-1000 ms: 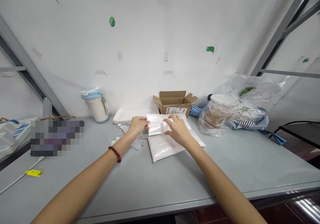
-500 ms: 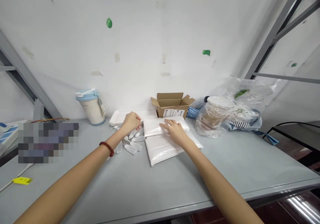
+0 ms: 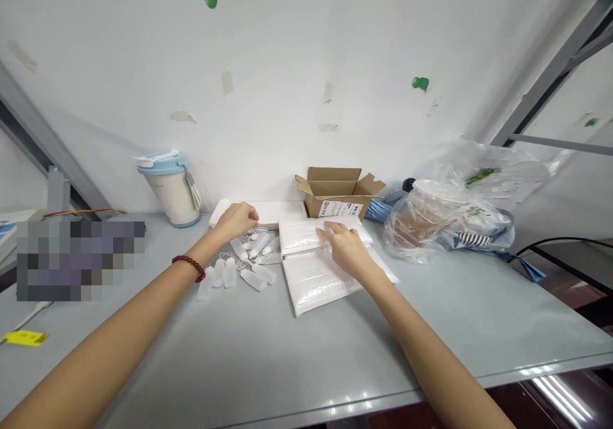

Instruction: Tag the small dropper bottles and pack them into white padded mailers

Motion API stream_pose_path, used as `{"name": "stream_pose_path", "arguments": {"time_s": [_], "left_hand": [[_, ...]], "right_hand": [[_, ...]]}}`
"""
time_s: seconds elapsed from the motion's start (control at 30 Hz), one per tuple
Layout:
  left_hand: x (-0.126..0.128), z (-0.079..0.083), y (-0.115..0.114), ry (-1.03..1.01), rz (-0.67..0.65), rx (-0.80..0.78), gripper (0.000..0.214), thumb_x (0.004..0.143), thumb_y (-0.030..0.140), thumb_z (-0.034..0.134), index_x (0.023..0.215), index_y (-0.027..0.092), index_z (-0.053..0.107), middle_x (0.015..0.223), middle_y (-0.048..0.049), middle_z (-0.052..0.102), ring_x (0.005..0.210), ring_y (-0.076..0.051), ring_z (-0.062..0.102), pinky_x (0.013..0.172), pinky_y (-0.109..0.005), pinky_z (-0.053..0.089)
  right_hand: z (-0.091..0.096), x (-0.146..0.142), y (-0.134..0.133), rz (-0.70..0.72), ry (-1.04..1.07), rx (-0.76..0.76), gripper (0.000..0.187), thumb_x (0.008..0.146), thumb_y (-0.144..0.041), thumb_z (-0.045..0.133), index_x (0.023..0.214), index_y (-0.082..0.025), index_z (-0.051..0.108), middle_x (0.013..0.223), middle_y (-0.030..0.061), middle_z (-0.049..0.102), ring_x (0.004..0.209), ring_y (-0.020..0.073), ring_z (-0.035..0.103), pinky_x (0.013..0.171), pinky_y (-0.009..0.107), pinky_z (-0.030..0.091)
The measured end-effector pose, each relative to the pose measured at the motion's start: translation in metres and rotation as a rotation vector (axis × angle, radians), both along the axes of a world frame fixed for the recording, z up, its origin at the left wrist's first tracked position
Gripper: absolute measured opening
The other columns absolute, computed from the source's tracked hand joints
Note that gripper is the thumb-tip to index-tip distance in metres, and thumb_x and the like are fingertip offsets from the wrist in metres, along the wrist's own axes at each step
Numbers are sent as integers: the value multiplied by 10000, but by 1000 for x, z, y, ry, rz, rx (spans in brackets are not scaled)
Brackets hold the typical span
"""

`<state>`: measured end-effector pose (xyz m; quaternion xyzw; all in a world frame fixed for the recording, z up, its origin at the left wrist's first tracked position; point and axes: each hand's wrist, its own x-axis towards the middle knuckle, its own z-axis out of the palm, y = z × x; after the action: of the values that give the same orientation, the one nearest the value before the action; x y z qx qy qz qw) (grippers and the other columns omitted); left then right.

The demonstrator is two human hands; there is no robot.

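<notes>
My left hand (image 3: 237,219) is at the near edge of a flat white stack (image 3: 282,210) by the wall. Its fingers are bent together; whatever they may hold is hidden. Below it lie several small translucent plastic bottles (image 3: 253,279), some with thin white loops. My right hand (image 3: 348,247) rests on two overlapping white bubble mailers (image 3: 313,285), fingers stretched out over the upper one and gripping nothing. Just behind the mailers stands an open cardboard box (image 3: 339,208) with a printed label on its front.
To the left stand a cream tumbler with a blue lid (image 3: 172,189) and a blurred-out patch (image 3: 79,260). A clear plastic bag around a round tub (image 3: 426,221) and blue cloth (image 3: 524,266) lie right. A yellow tag (image 3: 26,338) hangs on a cable.
My left hand has shifted left from over the bottles to the white stack, uncovering more bottles. My right hand stays on the mailers. The camera view has tilted slightly.
</notes>
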<state>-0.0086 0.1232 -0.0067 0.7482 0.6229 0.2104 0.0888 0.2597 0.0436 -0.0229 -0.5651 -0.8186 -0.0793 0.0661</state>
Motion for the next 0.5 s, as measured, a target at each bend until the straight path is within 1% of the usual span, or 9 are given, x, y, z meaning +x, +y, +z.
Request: {"name": "stream_pose_path", "arguments": {"time_s": [0.07, 0.1, 0.17, 0.23, 0.27, 0.33, 0.4, 0.43, 0.5], "left_hand": [[4, 1, -6, -46, -5, 0, 112, 656, 212, 606, 603, 177, 698, 682, -66, 706, 678, -199, 622, 596, -246, 419], [8, 3, -10, -100, 10, -14, 139, 668, 225, 591, 593, 171, 695, 653, -66, 699, 628, -188, 606, 571, -249, 412], [20, 7, -19, -277, 75, -76, 171, 682, 246, 567, 624, 153, 698, 629, -63, 696, 508, -152, 546, 500, -254, 386], [34, 11, -26, -483, 114, -137, 151, 663, 215, 566, 686, 144, 698, 642, -49, 701, 437, -116, 487, 440, -242, 344], [41, 13, -28, -516, 118, -163, 121, 642, 195, 580, 650, 137, 686, 587, -40, 680, 410, -106, 462, 424, -238, 326], [53, 15, -30, -531, 106, -207, 76, 590, 149, 616, 517, 133, 635, 412, -13, 573, 369, -96, 416, 408, -234, 297], [61, 15, -28, -552, 92, -236, 151, 559, 119, 646, 427, 141, 575, 304, 17, 443, 346, -90, 382, 401, -234, 282], [64, 14, -27, -583, 88, -243, 157, 561, 118, 655, 432, 144, 570, 299, 26, 421, 345, -88, 378, 399, -232, 280], [69, 10, -25, -655, 95, -247, 108, 589, 145, 671, 512, 142, 595, 348, 28, 458, 360, -89, 400, 399, -228, 296]], "right_hand": [[-1, 0, 0, -2, 1, 4, 687, 688, 97, 303, 1271, -197, 520, 1367, 139, 462, 1232, 262, 425, 846, 405, 410], [-1, 0, 0, -6, 1, 10, 684, 689, 98, 298, 1270, -192, 516, 1366, 145, 460, 1232, 265, 423, 846, 408, 410], [-1, 0, -1, -16, 2, 13, 680, 695, 97, 294, 1276, -186, 505, 1359, 160, 456, 1224, 274, 428, 850, 416, 409], [-1, -1, -2, -34, 14, 3, 682, 698, 95, 297, 1283, -194, 494, 1349, 166, 454, 1211, 274, 438, 858, 417, 409], [-1, -1, -2, -43, 25, -7, 686, 698, 93, 302, 1290, -201, 484, 1347, 166, 450, 1207, 273, 441, 862, 416, 410], [-1, -2, -3, -60, 55, -33, 691, 700, 85, 314, 1308, -208, 461, 1351, 168, 438, 1207, 272, 441, 866, 417, 416], [0, -2, -3, -65, 87, -54, 689, 704, 76, 320, 1324, -203, 439, 1360, 174, 422, 1217, 275, 431, 869, 423, 421], [0, -2, -3, -66, 102, -56, 683, 711, 70, 320, 1330, -197, 430, 1364, 179, 415, 1224, 277, 425, 870, 428, 423], [0, -1, -2, -67, 129, -45, 661, 732, 54, 325, 1340, -189, 416, 1370, 185, 407, 1232, 281, 415, 878, 439, 423]]}}
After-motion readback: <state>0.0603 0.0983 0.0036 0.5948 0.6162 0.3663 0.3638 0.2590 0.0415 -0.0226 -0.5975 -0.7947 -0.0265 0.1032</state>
